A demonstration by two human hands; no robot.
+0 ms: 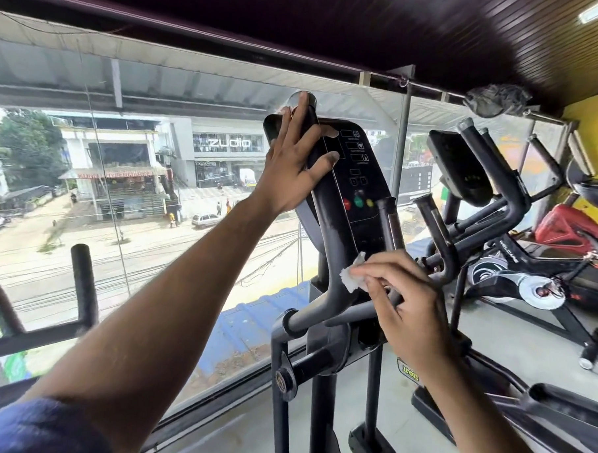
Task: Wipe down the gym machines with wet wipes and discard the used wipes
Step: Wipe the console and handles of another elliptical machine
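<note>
A crumpled white wet wipe (354,276) is pressed against the lower edge of the black console (352,191) of an elliptical machine (323,350), just below its red, green and yellow buttons. The console's long axis runs upright, tilting back toward the window (128,171). The right hand (407,306) pinches the wipe between thumb and fingertips, its grip closed on it. The left hand (295,164) lies flat on the console's upper left, fingers spread, holding nothing. More black machines (490,214) stand to the right.
</note>
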